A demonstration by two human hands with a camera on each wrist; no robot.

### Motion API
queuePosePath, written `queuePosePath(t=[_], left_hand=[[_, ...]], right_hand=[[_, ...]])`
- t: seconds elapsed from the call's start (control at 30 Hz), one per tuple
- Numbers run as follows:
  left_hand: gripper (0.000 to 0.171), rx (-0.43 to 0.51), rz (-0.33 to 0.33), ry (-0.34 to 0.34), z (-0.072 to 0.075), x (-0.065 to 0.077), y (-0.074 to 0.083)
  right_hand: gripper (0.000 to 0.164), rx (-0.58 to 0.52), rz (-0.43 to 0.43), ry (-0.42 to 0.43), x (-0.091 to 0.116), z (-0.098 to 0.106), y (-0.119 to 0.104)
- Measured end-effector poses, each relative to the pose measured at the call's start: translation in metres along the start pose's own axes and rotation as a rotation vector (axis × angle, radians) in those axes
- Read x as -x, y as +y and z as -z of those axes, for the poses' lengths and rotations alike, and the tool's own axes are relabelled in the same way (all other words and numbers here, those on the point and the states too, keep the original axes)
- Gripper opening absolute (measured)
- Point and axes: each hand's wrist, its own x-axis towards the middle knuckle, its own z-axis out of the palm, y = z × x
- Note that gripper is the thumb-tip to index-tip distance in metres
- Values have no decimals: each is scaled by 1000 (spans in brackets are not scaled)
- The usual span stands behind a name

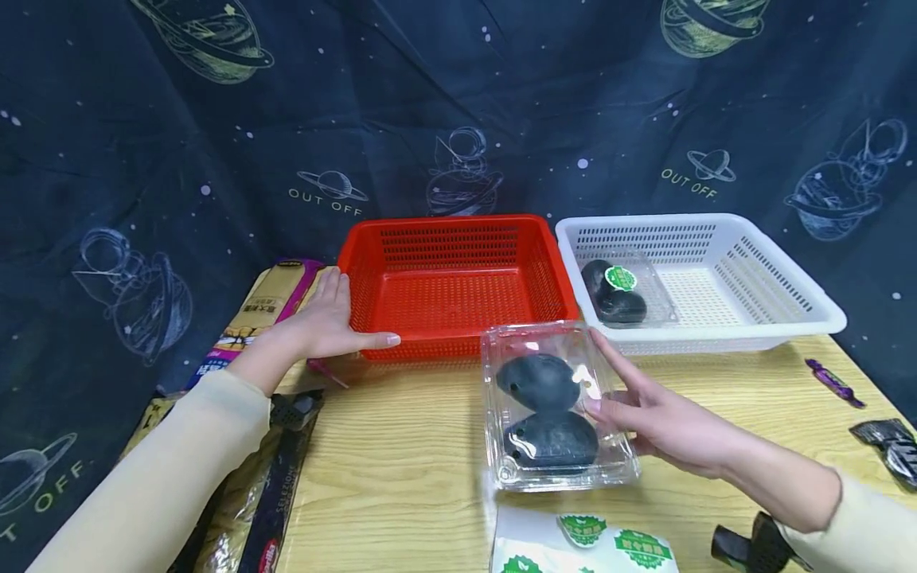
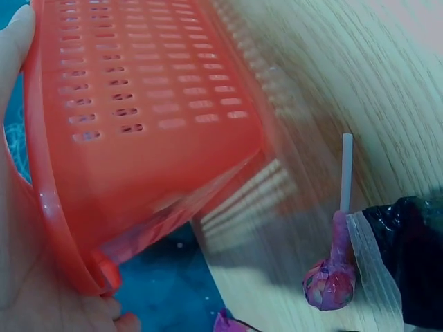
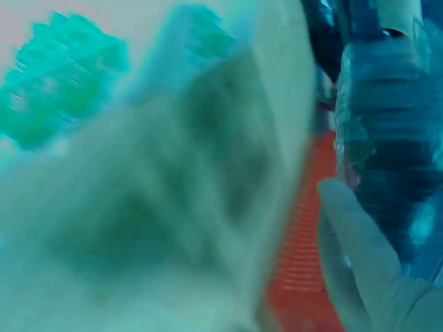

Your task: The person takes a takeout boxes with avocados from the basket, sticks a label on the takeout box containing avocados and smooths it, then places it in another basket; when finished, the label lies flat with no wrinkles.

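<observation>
In the head view, my right hand [image 1: 666, 418] grips the right side of a clear plastic clamshell box [image 1: 494, 406]. Two dark oval fruits that look like avocados [image 1: 550, 442] lie inside it. The box is tilted above the table, in front of the baskets. My left hand [image 1: 318, 322] lies against the left front corner of a red plastic basket [image 1: 458, 348], fingers straight and thumb stretched out. The left wrist view shows that hand at the basket's rim [image 2: 52, 214]. Below the box is a white sheet with green stickers [image 1: 580, 549].
A white basket [image 1: 716, 338] at right holds a similar box with a green sticker [image 1: 620, 278]. Packaged food bags [image 1: 265, 306] line the left side. A purple wrapped candy [image 1: 834, 383] and a black wrapper [image 1: 888, 446] lie far right. A lollipop [image 2: 330, 283] is near the red basket.
</observation>
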Motion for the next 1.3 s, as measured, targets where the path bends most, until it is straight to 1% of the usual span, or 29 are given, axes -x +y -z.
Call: queuePosePath(t=[0.13,0.27,0.4,0.47,0.53,0.7,0.9,0.97,1.03,1.1,1.13,1.17,1.23,1.3], left_hand=[[138,5,-6,-2,-1,-1,-1],[138,27,-12,8,-3,-2,-3],[135,92,-43,63,-6,-5,-4],[132,122,-60,93,-8,-7,-5],[131,129,-65,103,-8,-7,-6],[129,102,-65,96,-8,-4,-8],[126,72,-62,116,-10,-1,-7],[125,49,-57,123,-10,1,-5],[123,-4,-71,147,-11,3,0],[120,-71,-132,192,-14,5,9],[118,-104,-189,221,-17,6,16],[115,-138,-263,250,-21,8,24],[107,-188,-447,312,-33,11,44],[99,-198,-641,330,-49,16,65]], right_hand=[[87,12,-38,39,-4,0,25],[89,22,-56,65,-16,-1,40],[91,7,-66,103,-22,-4,44],[92,26,-65,128,-23,-5,43],[92,46,-77,143,-24,-6,41],[93,105,-78,146,-26,-10,39],[93,166,-78,143,-26,-11,41],[92,177,-79,147,-26,-11,43],[92,186,-80,152,-27,-10,44],[91,185,-78,153,-27,-10,44],[91,181,-78,153,-27,-10,44],[91,181,-75,151,-26,-10,44],[92,179,-67,144,-26,-10,44],[92,172,-59,134,-25,-10,44]])
